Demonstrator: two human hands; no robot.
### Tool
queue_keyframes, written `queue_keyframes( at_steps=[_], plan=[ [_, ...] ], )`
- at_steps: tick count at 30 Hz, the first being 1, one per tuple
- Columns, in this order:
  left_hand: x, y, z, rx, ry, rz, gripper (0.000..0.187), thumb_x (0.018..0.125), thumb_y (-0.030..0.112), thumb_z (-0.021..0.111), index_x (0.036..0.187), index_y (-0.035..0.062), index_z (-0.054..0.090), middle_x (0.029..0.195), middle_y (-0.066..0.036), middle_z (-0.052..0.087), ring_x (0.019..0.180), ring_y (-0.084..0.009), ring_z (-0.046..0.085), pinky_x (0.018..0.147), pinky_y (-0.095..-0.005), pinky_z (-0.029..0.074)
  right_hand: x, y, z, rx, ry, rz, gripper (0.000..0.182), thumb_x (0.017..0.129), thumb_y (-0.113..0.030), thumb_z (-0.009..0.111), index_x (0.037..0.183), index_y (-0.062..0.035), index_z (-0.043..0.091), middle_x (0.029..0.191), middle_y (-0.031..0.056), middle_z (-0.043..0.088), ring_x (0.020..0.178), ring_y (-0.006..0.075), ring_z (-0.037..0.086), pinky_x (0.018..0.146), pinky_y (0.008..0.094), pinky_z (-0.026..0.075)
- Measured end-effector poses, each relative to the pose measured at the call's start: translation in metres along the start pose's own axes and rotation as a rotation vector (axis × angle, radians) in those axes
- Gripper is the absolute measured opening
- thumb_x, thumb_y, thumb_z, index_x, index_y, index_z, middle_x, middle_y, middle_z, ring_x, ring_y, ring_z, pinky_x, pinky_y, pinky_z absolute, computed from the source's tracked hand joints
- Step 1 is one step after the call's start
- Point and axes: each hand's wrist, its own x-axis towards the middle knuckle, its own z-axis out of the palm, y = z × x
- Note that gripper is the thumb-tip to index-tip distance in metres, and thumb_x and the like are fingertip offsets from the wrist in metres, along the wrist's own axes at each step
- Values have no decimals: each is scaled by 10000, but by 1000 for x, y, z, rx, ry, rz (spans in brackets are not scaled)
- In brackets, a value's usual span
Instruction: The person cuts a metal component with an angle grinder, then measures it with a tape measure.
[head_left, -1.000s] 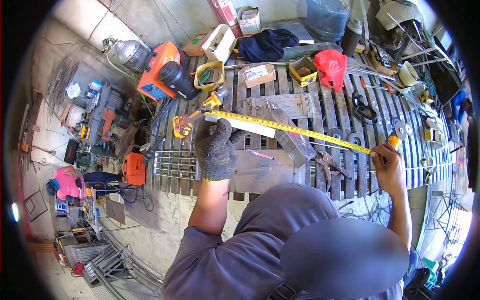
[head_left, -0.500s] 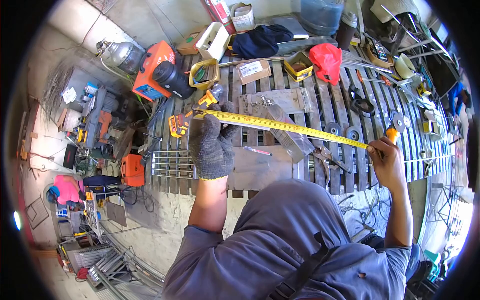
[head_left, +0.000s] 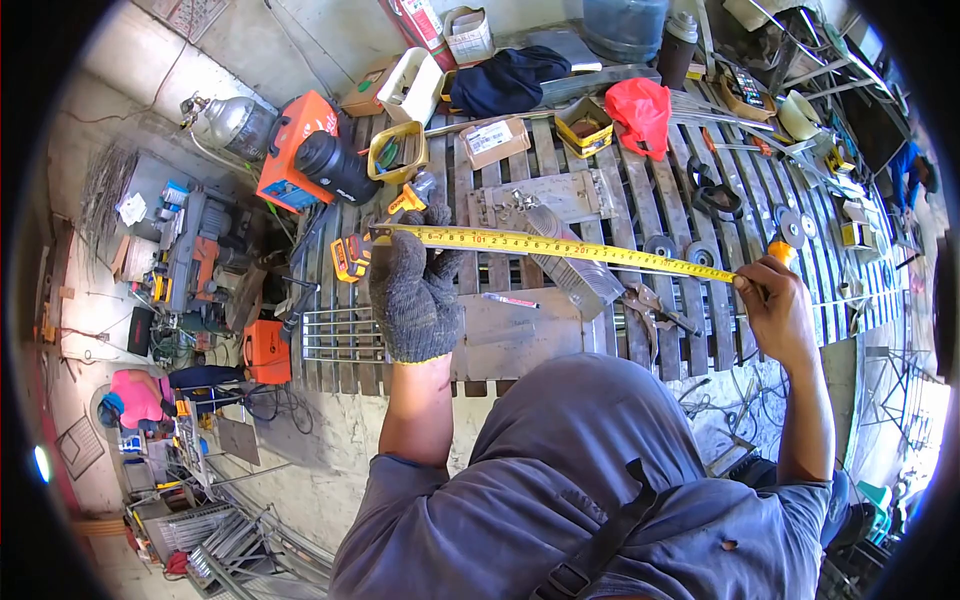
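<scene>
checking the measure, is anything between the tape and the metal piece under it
Nothing visible does. The tape runs clear from the gloved left hand to the bare right hand, passing just above the ribbed metal piece on the bench.

The yellow tape measure (head_left: 560, 247) is stretched taut (black numerals facing up) across the slatted workbench, slanting slightly down rightward.

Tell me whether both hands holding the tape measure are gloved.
No: only the left hand wears a grey knit glove, while the right hand pinches the yellow tape measure bare.
</scene>
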Motion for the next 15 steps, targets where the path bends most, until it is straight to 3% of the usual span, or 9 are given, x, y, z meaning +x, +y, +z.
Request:
queue_keyframes(
  at_steps=[6,9,12,13,15],
  plan=[
    [-1,-1,2,18,20,11,318,1100,195,724,1350,1,695,1328,-157,757,1274,-321,743,976,-461,713,3,-1,-2,23,-13,30,137,1014,-138,759,1038,-8,793,982,164,745,874,419,723,777,474,561],
    [0,-3,4,77,61,-9,346,1091,184,737,1378,-3,687,1316,-173,760,1239,-310,753,919,-416,718,3,14,4,95,-40,0,177,1002,-160,774,1032,15,784,917,152,738,799,327,725,736,428,544],
    [3,-3,-13,238,87,-91,366,1090,176,739,1401,-1,661,1319,-160,750,1206,-309,761,916,-432,710,-1,34,20,238,-247,271,240,985,-197,790,1045,35,784,850,114,722,742,182,669,701,365,510],
    [2,-4,-26,280,78,-146,378,1092,175,737,1415,1,646,1340,-156,741,1198,-315,761,924,-443,705,-6,56,33,379,-342,255,295,973,-221,795,1073,56,790,820,60,701,742,105,597,680,326,478],
    [-6,-7,-54,395,120,-234,385,1089,168,743,1429,27,628,1336,-143,725,1104,-307,765,912,-465,687,-28,79,67,725,-423,382,308,965,-198,768,1151,46,797,951,55,764,822,144,689,770,308,530]
  ],
)
